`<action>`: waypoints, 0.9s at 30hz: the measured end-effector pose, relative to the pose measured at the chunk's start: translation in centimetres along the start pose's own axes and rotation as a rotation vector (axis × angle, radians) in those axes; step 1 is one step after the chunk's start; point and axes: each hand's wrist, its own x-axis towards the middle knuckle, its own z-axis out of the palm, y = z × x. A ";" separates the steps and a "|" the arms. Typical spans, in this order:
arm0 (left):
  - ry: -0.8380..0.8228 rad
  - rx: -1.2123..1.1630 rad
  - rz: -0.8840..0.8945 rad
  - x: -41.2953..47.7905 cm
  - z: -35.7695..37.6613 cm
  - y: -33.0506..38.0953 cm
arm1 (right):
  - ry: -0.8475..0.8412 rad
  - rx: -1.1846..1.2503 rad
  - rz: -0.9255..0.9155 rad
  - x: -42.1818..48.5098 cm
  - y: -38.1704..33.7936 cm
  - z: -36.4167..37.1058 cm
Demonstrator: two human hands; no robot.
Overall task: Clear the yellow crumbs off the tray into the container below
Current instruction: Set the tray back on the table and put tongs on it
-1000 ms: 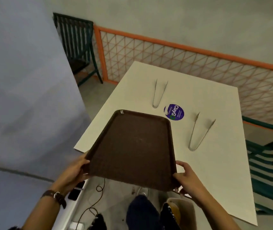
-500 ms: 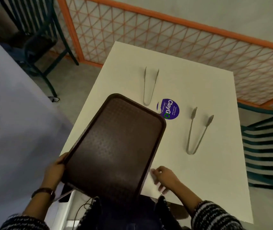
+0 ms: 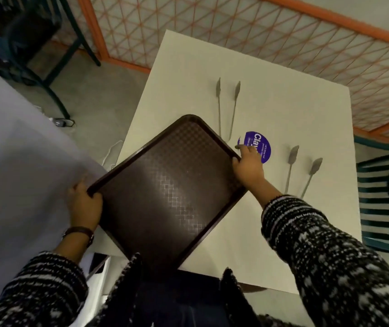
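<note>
Now: brown tray [image 3: 167,192] being held at opposite corners, turned diagonally over the white counter [image 3: 283,114].

Left hand [image 3: 83,205] is gripping the near-left corner, fingers closed over the rim; right hand [image 3: 249,166] is clasping the far-right corner, fingers curled round the edge, likely for control while tipping. No yellow crumbs are showing on the tray. Container is not showing. Two tongs [image 3: 227,107], [image 3: 302,175] and a purple sticker [image 3: 263,147] are lying beyond.
</note>
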 end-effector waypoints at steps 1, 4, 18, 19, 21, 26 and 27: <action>0.031 -0.010 -0.031 -0.6 0.2 -1.6 | 0.012 -0.007 -0.016 1.5 -0.9 0.1; 0.012 -0.061 -0.143 -3.3 0.8 -5.2 | -0.006 0.017 0.013 5.7 -3.1 0.8; 0.030 0.157 0.010 -7.9 1.8 -5.5 | -0.012 0.073 0.287 6.7 -1.8 0.8; -0.017 0.095 0.018 -7.7 1.9 -5.2 | -0.021 0.077 0.299 6.3 -1.1 0.4; -0.052 0.036 0.060 -7.0 1.9 -4.4 | -0.040 0.056 0.316 5.4 0.3 -0.4; -0.064 0.032 0.167 -3.5 1.6 -1.9 | -0.007 0.079 0.320 3.6 4.0 -1.2; -0.077 0.041 0.181 -2.8 1.5 -1.2 | 0.005 0.113 0.315 3.5 4.5 -1.2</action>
